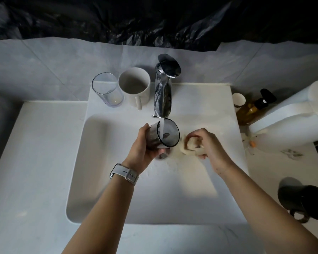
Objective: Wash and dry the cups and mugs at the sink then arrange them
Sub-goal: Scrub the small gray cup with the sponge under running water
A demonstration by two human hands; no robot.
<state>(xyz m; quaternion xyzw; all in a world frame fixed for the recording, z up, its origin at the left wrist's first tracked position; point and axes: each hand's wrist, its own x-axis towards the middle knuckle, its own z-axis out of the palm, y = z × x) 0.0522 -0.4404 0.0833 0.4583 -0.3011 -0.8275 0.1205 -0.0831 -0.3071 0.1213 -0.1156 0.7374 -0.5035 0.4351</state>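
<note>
My left hand [142, 149] grips a dark smoked glass [170, 133], tilted under the chrome faucet [163, 92]. A stream of water runs into its mouth. Just to the right, my right hand [207, 143] squeezes a beige sponge or cloth [188, 146] over the white sink basin [103, 180]. On the ledge behind the basin, left of the faucet, stand a clear glass [106, 90] and a white mug [134, 87], both upright. A black mug [301, 200] sits on the counter at the right.
An amber pump bottle [253, 108] and a small white cup [238, 99] stand at the sink's back right corner. A large white object [292, 118] lies beyond them. White counter [26, 171] stretches to the left. Black plastic sheeting [154, 19] covers the wall above.
</note>
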